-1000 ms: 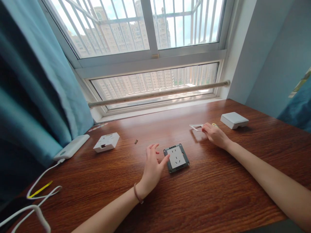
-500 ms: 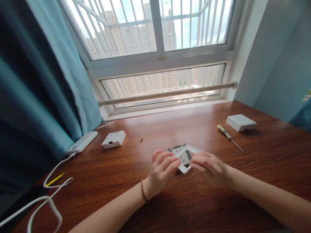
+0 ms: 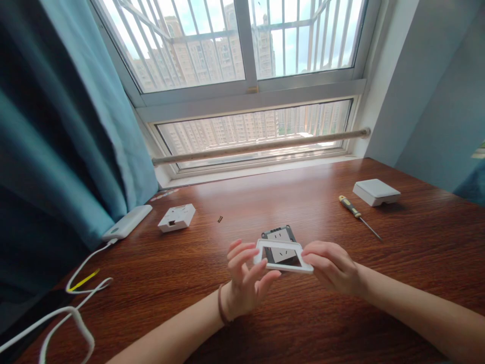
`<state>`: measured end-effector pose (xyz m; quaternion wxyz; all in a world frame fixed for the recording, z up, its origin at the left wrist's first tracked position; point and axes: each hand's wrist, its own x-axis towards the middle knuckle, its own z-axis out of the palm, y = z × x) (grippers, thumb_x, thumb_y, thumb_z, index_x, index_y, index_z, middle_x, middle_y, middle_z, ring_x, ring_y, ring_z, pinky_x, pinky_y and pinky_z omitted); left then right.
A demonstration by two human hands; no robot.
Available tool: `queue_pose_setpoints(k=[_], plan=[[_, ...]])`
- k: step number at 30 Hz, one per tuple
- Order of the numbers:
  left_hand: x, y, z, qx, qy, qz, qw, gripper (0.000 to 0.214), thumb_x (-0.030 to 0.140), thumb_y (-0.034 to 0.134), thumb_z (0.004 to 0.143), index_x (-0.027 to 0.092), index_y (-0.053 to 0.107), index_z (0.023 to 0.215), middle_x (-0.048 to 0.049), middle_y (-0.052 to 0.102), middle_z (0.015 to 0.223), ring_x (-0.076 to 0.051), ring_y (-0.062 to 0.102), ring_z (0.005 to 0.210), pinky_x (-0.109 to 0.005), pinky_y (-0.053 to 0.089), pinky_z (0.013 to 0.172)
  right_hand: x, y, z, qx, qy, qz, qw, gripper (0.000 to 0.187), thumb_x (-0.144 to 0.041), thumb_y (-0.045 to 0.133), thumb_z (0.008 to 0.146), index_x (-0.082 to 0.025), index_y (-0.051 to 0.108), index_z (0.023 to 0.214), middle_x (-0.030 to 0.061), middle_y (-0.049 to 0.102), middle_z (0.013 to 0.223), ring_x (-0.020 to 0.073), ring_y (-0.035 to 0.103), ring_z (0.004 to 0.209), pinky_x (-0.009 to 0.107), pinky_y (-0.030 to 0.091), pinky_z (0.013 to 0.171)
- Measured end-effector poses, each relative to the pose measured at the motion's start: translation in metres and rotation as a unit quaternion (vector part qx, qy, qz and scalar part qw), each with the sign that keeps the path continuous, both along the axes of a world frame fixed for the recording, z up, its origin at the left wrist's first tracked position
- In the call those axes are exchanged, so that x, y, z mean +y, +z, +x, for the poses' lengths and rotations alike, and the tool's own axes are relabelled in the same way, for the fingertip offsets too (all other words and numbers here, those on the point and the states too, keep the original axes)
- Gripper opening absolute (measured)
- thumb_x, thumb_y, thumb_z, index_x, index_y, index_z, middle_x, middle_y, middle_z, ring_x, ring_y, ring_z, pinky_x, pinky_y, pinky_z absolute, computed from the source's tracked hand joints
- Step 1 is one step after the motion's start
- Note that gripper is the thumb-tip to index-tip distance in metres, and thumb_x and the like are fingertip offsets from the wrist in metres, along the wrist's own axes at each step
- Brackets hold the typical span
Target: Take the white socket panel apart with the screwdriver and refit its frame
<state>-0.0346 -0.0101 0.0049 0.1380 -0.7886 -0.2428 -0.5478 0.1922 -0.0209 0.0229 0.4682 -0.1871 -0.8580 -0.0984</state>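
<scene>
Both my hands hold a white square frame (image 3: pixel 285 267) just above a dark socket module (image 3: pixel 279 235) with a white face that lies on the wooden table (image 3: pixel 303 323). My left hand (image 3: pixel 244 285) pinches the frame's left edge with its fingertips, the other fingers spread. My right hand (image 3: pixel 333 266) grips the frame's right edge, fingers curled round it. Through the frame's opening I see part of the socket face.
A yellow-handled screwdriver (image 3: pixel 358 215) and a white box (image 3: pixel 376 191) lie at the right. A white back plate (image 3: pixel 177 217), a small dark screw (image 3: pixel 220 219), a white power bank (image 3: pixel 127 222) with cables (image 3: pixel 76 303) and a blue curtain (image 3: pixel 68 126) are at the left.
A second ago my right hand picked up the frame at the far right, uncovering the screwdriver, and carried it to the socket. Both hands now hold the frame flatter and nearer me.
</scene>
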Motion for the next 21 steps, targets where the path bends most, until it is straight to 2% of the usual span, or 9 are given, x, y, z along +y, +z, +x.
queue_pose_setpoints(k=[2, 4, 7, 9, 12, 15, 18, 21], plan=[[0.007, -0.007, 0.004, -0.087, -0.01, -0.089, 0.992, 0.066, 0.028, 0.063, 0.074, 0.027, 0.028, 0.13, -0.0101, 0.039, 0.115, -0.025, 0.042, 0.11, -0.046, 0.036, 0.095, 0.0, -0.003, -0.003, 0.123, -0.022, -0.138, 0.983, 0.015, -0.01, 0.049, 0.081, -0.019, 0.053, 0.093, 0.0052, 0.062, 0.08, 0.0153, 0.062, 0.073, 0.028, 0.053, 0.064], [0.014, -0.009, 0.008, -0.149, -0.053, -0.227, 0.961, 0.061, 0.029, 0.06, 0.077, 0.023, 0.029, 0.129, -0.0129, 0.039, 0.121, -0.026, 0.043, 0.113, -0.044, 0.038, 0.095, 0.001, -0.002, -0.008, 0.245, -0.013, -0.292, 0.924, 0.012, -0.015, 0.054, 0.081, -0.02, 0.049, 0.09, 0.0018, 0.062, 0.073, 0.0144, 0.064, 0.066, 0.027, 0.053, 0.06], [0.023, -0.004, 0.012, -0.206, -0.156, -0.439, 0.861, 0.039, 0.029, 0.053, 0.082, 0.019, 0.043, 0.118, -0.0111, 0.053, 0.111, -0.021, 0.055, 0.1, -0.037, 0.045, 0.087, 0.002, 0.002, -0.014, 0.337, 0.047, -0.476, 0.811, 0.014, -0.023, 0.057, 0.081, -0.019, 0.045, 0.086, -0.0006, 0.063, 0.068, 0.0149, 0.066, 0.062, 0.028, 0.054, 0.059], [0.027, 0.0, 0.013, -0.234, -0.194, -0.526, 0.794, 0.034, 0.03, 0.054, 0.081, 0.017, 0.049, 0.112, -0.01, 0.06, 0.104, -0.02, 0.059, 0.092, -0.034, 0.048, 0.082, 0.004, 0.001, -0.017, 0.347, 0.091, -0.546, 0.757, 0.017, -0.027, 0.059, 0.08, -0.019, 0.044, 0.083, 0.0008, 0.065, 0.073, 0.0159, 0.067, 0.066, 0.03, 0.054, 0.064], [0.03, 0.002, 0.012, -0.26, -0.217, -0.577, 0.743, 0.034, 0.03, 0.058, 0.078, 0.015, 0.054, 0.108, -0.0098, 0.063, 0.105, -0.021, 0.06, 0.094, -0.032, 0.048, 0.08, 0.007, -0.006, -0.02, 0.342, 0.13, -0.612, 0.701, 0.023, -0.028, 0.064, 0.076, -0.018, 0.044, 0.083, 0.0029, 0.067, 0.081, 0.0176, 0.067, 0.071, 0.032, 0.055, 0.068], [0.031, 0.001, 0.011, -0.279, -0.241, -0.598, 0.712, 0.03, 0.03, 0.057, 0.079, 0.014, 0.057, 0.106, -0.0096, 0.064, 0.104, -0.022, 0.06, 0.094, -0.032, 0.049, 0.078, 0.009, -0.015, -0.022, 0.313, 0.138, -0.647, 0.681, 0.026, -0.028, 0.067, 0.073, -0.018, 0.045, 0.083, 0.0039, 0.068, 0.082, 0.0189, 0.068, 0.074, 0.031, 0.054, 0.068], [0.033, 0.001, 0.01, -0.274, -0.242, -0.613, 0.7, 0.028, 0.03, 0.057, 0.079, 0.013, 0.059, 0.101, -0.0101, 0.065, 0.102, -0.021, 0.061, 0.09, -0.031, 0.049, 0.076, 0.012, -0.018, -0.022, 0.291, 0.133, -0.652, 0.687, 0.028, -0.028, 0.067, 0.072, -0.017, 0.047, 0.089, 0.0031, 0.067, 0.08, 0.0172, 0.067, 0.071, 0.029, 0.054, 0.065], [0.034, 0.004, 0.009, -0.266, -0.228, -0.63, 0.694, 0.028, 0.031, 0.058, 0.078, 0.011, 0.059, 0.098, -0.0102, 0.066, 0.097, -0.02, 0.061, 0.084, -0.03, 0.05, 0.071, 0.017, -0.016, -0.018, 0.295, 0.102, -0.643, 0.699, 0.03, -0.032, 0.062, 0.075, -0.016, 0.049, 0.097, 0.0017, 0.064, 0.078, 0.0119, 0.063, 0.06, 0.023, 0.051, 0.052]])
